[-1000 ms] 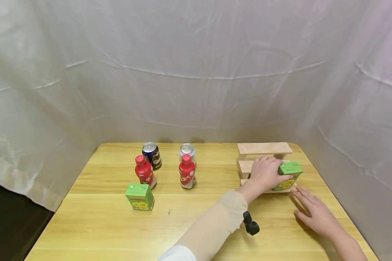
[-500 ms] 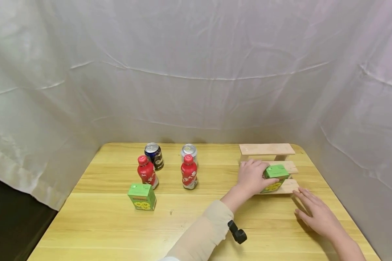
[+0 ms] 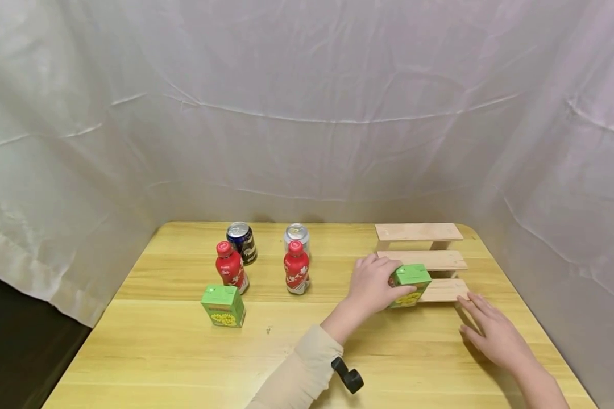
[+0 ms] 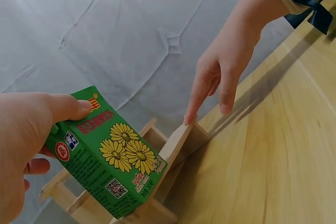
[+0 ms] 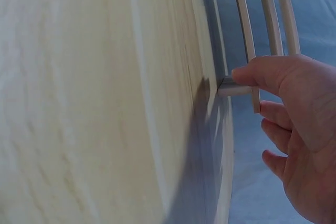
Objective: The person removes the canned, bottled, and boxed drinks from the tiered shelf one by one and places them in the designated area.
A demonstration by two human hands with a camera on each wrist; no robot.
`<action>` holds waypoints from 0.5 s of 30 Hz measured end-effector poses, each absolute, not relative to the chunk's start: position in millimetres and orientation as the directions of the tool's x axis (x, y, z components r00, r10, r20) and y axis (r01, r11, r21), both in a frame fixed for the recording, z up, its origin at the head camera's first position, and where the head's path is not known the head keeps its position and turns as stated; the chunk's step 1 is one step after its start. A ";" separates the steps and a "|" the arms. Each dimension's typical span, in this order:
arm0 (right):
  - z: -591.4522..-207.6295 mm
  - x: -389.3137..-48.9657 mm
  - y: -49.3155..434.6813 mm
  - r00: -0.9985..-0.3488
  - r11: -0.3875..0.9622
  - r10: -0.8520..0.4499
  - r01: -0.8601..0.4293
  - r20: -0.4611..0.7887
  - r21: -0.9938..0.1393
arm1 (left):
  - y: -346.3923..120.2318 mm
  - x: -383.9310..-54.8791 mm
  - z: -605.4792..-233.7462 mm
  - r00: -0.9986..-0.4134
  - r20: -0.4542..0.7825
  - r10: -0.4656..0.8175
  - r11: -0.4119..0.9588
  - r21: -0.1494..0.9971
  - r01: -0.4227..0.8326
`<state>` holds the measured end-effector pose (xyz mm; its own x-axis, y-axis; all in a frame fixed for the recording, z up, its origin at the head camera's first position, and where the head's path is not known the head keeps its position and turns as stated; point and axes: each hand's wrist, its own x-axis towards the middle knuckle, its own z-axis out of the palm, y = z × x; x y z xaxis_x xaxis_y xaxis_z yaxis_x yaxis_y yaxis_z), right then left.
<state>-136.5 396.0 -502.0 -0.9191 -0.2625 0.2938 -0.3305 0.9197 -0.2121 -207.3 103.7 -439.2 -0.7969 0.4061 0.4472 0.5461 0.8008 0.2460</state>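
Note:
My left hand (image 3: 372, 286) grips a green drink carton (image 3: 411, 275) printed with yellow flowers. The carton is upright at the left end of the lowest board of a small three-step wooden rack (image 3: 419, 260). In the left wrist view, my thumb lies on the front of the carton (image 4: 121, 153), and the other fingers are partly hidden behind it. My right hand (image 3: 498, 338) is at the right end of that lowest board, fingers extended, one fingertip touching its corner. The right wrist view has this hand (image 5: 310, 114) beside the board's end.
On the left of the wooden table (image 3: 286, 369) stand a second green carton (image 3: 223, 307), two red bottles (image 3: 230, 267) (image 3: 297, 270), a dark can (image 3: 241, 241) and a silver can (image 3: 298, 234). Pale curtains (image 3: 312, 113) surround the table's back and sides.
My left hand has carried the green carton leftward along the lowest board, from its right end to its left end. My right hand has stayed at the rack's right corner.

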 end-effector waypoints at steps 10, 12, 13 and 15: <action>-501.4 -136.3 394.5 -0.919 0.923 -0.266 -0.330 0.290 -0.198 | 72.0 -194.5 -443.4 -0.776 0.481 0.408 0.778 0.261 0.571; -501.3 -136.2 394.0 -0.922 0.924 -0.260 -0.324 0.286 -0.203 | 65.9 -192.0 -442.5 -0.775 0.480 0.412 0.776 0.261 0.574; -501.2 -136.2 393.7 -0.924 0.925 -0.257 -0.321 0.285 -0.206 | 62.9 -190.8 -442.0 -0.774 0.480 0.413 0.775 0.261 0.576; -501.0 -136.1 393.2 -0.925 0.926 -0.252 -0.316 0.283 -0.207 | 56.9 -188.9 -441.6 -0.769 0.485 0.417 0.775 0.252 0.580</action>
